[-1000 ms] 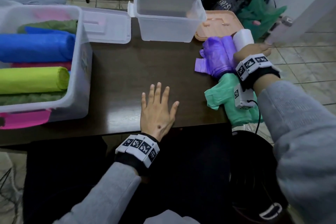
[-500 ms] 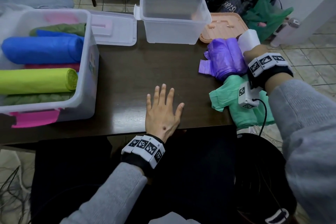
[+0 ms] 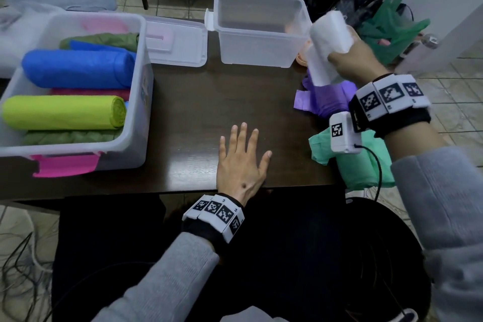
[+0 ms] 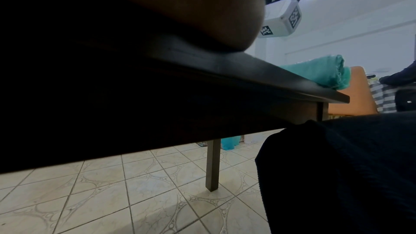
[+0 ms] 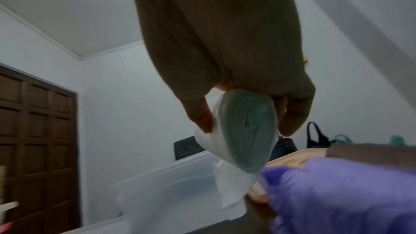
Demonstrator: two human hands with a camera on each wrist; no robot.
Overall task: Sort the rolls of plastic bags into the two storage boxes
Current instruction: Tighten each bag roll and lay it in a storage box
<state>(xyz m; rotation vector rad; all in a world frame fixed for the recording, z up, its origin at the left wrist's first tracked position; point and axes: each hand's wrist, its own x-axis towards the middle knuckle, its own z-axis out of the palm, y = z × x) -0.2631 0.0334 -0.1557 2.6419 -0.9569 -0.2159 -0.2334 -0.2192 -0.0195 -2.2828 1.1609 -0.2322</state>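
My right hand (image 3: 350, 57) grips a white roll of bags (image 3: 326, 44) lifted above the table's right side, just right of the small clear box (image 3: 258, 31), which holds nothing. In the right wrist view my fingers (image 5: 200, 118) curl round the white roll (image 5: 243, 141), its end facing the camera. A purple roll (image 3: 326, 97) and a green roll (image 3: 350, 162) lie on the table below my right wrist. The large clear box (image 3: 136, 112) at left holds blue, yellow-green, olive and pink rolls. My left hand (image 3: 243, 157) lies flat on the table, fingers spread.
A clear lid (image 3: 175, 44) lies between the two boxes, and an orange lid (image 3: 300, 56) behind the white roll. Bags and a bottle (image 3: 428, 44) sit on the floor at the right. The dark table (image 3: 209, 102) ends just behind my left wrist.
My right hand has lifted the white roll off the table and carried it up and left toward the small box. The left hand has stayed flat.
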